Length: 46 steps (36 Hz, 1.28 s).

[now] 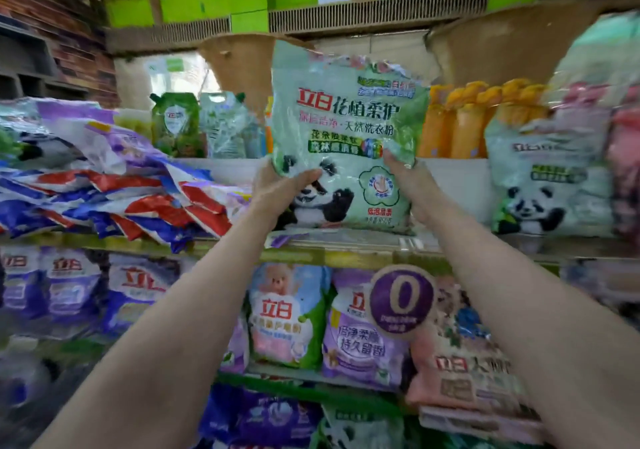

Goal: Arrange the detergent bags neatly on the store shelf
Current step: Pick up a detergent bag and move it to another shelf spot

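I hold a pale green detergent bag with a panda [346, 129] upright in front of the upper shelf [346, 251]. My left hand [280, 188] grips its lower left corner, fingers wrapped over the front. Its lower right edge is gripped by my right hand [405, 178]. The bag's bottom sits just above the shelf edge. A second panda bag [547, 178] stands upright on the same shelf to the right. To the left lies a slumped pile of red, blue and purple bags [114, 188].
Behind the held bag stand orange bottles [471, 126] and green refill pouches [176, 122]. The shelf below carries upright purple and pink detergent bags [291, 313] and a round purple "0" tag [401, 299]. Pink bags [623, 157] sit at the far right.
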Tool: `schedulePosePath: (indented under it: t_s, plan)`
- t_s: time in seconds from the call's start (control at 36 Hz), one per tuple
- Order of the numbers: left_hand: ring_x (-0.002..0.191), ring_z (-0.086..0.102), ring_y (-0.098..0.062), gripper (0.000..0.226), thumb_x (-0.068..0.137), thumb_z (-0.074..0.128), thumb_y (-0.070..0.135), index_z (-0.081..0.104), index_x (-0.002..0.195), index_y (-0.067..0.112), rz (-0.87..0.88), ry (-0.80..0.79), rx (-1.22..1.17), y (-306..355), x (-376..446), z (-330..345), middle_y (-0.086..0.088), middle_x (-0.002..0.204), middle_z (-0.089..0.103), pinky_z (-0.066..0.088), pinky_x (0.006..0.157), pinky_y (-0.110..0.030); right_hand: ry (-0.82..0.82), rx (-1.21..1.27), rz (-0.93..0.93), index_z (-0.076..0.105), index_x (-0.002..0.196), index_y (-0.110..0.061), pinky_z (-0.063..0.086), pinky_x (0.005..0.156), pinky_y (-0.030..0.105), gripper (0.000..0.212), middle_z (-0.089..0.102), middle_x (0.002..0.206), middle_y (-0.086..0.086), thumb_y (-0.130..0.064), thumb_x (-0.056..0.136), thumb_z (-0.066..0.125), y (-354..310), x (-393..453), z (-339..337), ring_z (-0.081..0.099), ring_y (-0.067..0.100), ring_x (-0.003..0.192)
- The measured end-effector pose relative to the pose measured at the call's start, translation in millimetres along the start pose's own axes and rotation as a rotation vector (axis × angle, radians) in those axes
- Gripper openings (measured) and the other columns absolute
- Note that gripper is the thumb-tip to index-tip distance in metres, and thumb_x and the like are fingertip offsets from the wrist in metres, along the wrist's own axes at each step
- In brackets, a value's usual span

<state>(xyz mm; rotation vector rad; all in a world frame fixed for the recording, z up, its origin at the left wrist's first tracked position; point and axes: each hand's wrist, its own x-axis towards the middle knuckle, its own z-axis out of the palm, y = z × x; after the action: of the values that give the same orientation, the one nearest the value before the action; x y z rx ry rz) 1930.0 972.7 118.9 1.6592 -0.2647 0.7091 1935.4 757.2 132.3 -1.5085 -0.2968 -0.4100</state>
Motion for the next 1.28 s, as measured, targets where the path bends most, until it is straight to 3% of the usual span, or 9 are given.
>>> schedulePosePath:
  t_s: [0.08,0.25,0.33,0.44,0.53,0.64,0.78,1.06,1.28]
  plan:
    - [0.086,0.068,-0.017,0.051,0.056,0.086,0.038,0.064,0.097,0.017,0.001,0.029,-0.022,6.0,2.4,47.3,0.001,0.091,0.071,0.055,0.076,-0.032,-0.062,-0.071,0.048,0.037,0.143,-0.022,0.031,0.111,0.052,0.123,0.039,0.148,0.007,-0.089,0.042,0.061,15.1,2.8,-51.2,0.04,0.028,0.135]
    - [0.096,0.064,-0.019,0.051,0.061,0.084,0.04,0.062,0.1,0.015,-0.049,-0.071,-0.031,20.6,-5.8,141.5,0.001,0.099,0.068,0.053,0.088,-0.036,0.017,-0.127,0.105,0.029,0.143,-0.01,0.041,0.103,0.046,0.104,0.05,0.134,0.01,-0.051,0.063,0.08,12.0,-11.0,-146.8,0.049,0.029,0.124]
    - [0.096,0.062,-0.016,0.049,0.067,0.083,0.036,0.064,0.107,0.015,-0.113,-0.15,-0.068,26.7,-17.4,190.5,0.003,0.1,0.066,0.049,0.087,-0.028,0.062,-0.145,0.099,0.04,0.134,-0.001,0.042,0.103,0.051,0.115,0.057,0.127,0.013,-0.058,0.045,0.086,19.6,-5.8,-199.7,0.053,0.031,0.119]
    - [0.107,0.062,-0.021,0.062,0.065,0.083,0.039,0.062,0.118,0.015,-0.149,-0.255,-0.098,25.8,-29.1,253.0,-0.001,0.113,0.068,0.047,0.1,-0.038,0.167,-0.202,0.112,0.035,0.133,-0.001,0.033,0.11,0.05,0.09,0.047,0.127,0.006,-0.044,0.067,0.079,16.1,-11.0,-250.7,0.043,0.025,0.123]
    - [0.114,0.057,-0.021,0.074,0.066,0.081,0.043,0.053,0.128,0.015,-0.162,-0.317,-0.101,26.9,-35.0,295.6,-0.002,0.123,0.062,0.044,0.104,-0.04,0.204,-0.241,0.096,0.044,0.128,-0.005,0.04,0.105,0.048,0.102,0.055,0.126,0.008,-0.054,0.049,0.086,22.5,-2.9,-291.9,0.051,0.027,0.118]
    - [0.111,0.051,-0.014,0.074,0.072,0.079,0.035,0.041,0.13,0.01,-0.177,-0.481,-0.063,32.2,-41.1,348.6,0.003,0.121,0.052,0.04,0.095,-0.023,0.293,-0.311,0.126,0.034,0.136,0.002,0.041,0.1,0.039,0.082,0.048,0.133,0.013,-0.036,0.076,0.075,33.6,11.8,-344.0,0.046,0.03,0.125]
    - [0.137,0.032,-0.027,0.137,0.045,0.089,0.05,0.009,0.147,0.005,-0.23,-0.686,0.164,27.0,-40.5,391.5,-0.008,0.15,0.028,0.028,0.115,-0.039,0.276,-0.364,0.175,0.028,0.14,0.001,0.035,0.109,0.051,0.097,0.038,0.145,0.018,-0.043,0.069,0.078,62.0,33.5,-396.8,0.04,0.033,0.132]
    - [0.116,0.049,-0.03,0.082,0.072,0.08,0.01,0.022,0.13,0.004,-0.064,-0.431,0.215,-4.3,-32.8,452.7,-0.013,0.127,0.048,0.042,0.084,-0.032,0.294,-0.641,0.227,0.003,0.149,0.0,0.024,0.115,0.037,0.085,0.013,0.157,0.016,-0.027,0.091,0.059,77.2,76.2,-422.2,0.019,0.031,0.144]
    - [0.118,0.044,-0.025,0.074,0.074,0.077,0.006,0.02,0.121,0.01,-0.188,-0.492,0.177,-11.1,-15.9,459.5,-0.004,0.116,0.041,0.039,0.092,-0.03,0.193,-0.766,0.309,-0.009,0.148,-0.004,0.02,0.115,0.04,0.089,0.004,0.159,0.012,-0.037,0.093,0.053,79.9,88.3,-431.1,0.013,0.032,0.145]
